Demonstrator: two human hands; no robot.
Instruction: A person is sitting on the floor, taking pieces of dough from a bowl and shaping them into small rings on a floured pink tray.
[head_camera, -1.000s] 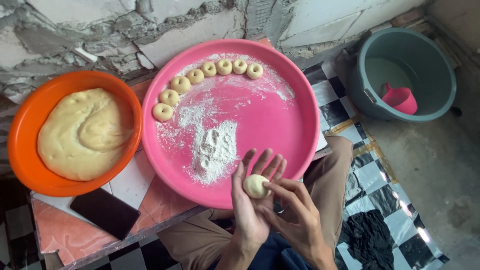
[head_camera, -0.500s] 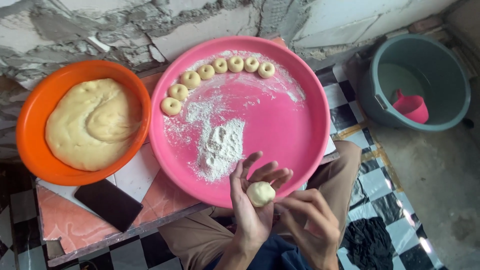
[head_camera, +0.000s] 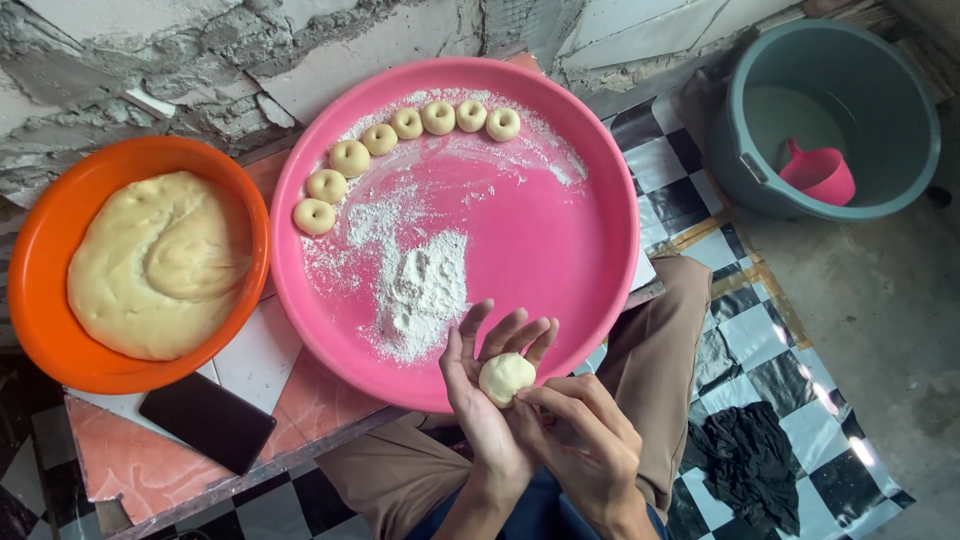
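Here, pale round dough ball (head_camera: 506, 378), left palm (head_camera: 487, 400)

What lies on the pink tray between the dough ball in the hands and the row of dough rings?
In the head view, a flour pile lies on the pink tray between dough ball and rings.

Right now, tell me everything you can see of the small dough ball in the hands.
The dough ball is small, pale cream, smooth and roughly round, and looks soft. It rests in the open palm of the left hand, whose fingers spread upward. The fingertips of the right hand press its lower right side. It sits over the near rim of the pink tray, just right of the flour pile.
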